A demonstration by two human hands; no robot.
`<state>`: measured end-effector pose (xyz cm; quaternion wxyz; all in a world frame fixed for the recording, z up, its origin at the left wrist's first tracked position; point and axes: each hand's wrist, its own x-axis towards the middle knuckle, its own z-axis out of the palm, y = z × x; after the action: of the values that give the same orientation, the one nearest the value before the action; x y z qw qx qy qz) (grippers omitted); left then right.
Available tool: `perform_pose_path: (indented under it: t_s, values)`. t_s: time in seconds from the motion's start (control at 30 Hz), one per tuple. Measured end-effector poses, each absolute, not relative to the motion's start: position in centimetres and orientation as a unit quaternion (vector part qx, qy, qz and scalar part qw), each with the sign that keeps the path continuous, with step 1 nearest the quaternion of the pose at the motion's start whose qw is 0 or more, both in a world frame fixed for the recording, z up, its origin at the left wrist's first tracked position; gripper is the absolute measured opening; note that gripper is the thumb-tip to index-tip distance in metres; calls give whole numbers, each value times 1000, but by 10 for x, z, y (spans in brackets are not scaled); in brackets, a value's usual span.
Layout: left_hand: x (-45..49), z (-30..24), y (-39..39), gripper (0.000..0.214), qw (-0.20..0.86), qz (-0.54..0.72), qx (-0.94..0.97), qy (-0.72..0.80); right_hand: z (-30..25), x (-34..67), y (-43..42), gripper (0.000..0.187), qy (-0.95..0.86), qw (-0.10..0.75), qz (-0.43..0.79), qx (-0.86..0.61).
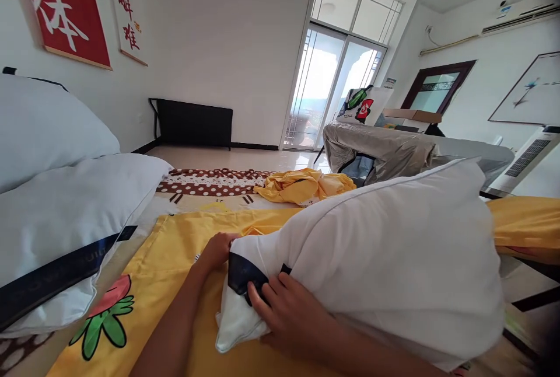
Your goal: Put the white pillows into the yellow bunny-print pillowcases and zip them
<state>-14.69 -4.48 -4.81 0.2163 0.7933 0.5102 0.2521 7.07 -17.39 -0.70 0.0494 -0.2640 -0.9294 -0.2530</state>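
Observation:
A plump white pillow (394, 260) with a dark blue band lies tilted on its long side, over a yellow pillowcase-like cloth (175, 260) with a printed strawberry. My left hand (219, 248) is closed at the pillow's far left corner, its fingertips hidden behind the white fabric. With curled fingers my right hand (293, 313) grips the pillow's near end across the dark band, the thumb out of sight beneath. Both hands are close together at the same end of the pillow.
More white pillows (79, 190) lie on the left. A crumpled yellow cloth (306, 185) rests on the brown dotted bedding (210, 181). Behind stand a grey-covered piece of furniture (394, 146) with a bag and box on it, and a black panel (192, 123) by the wall.

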Motion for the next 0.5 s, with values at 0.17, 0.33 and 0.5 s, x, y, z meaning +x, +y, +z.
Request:
perform_pose_path:
  t_s: [0.17,0.33,0.5]
  values:
    - [-146,-50,-45,14,152,220,806,529,-17,65,-174,83,-921,30,-270,-278]
    - [-145,-49,-49,11,91,182,829,521,-33,59,-174,55,-907,57,-305,-286]
    - [-144,-27,-57,20,31,199,829,521,-10,66,-171,41,-908,94,-309,-265]
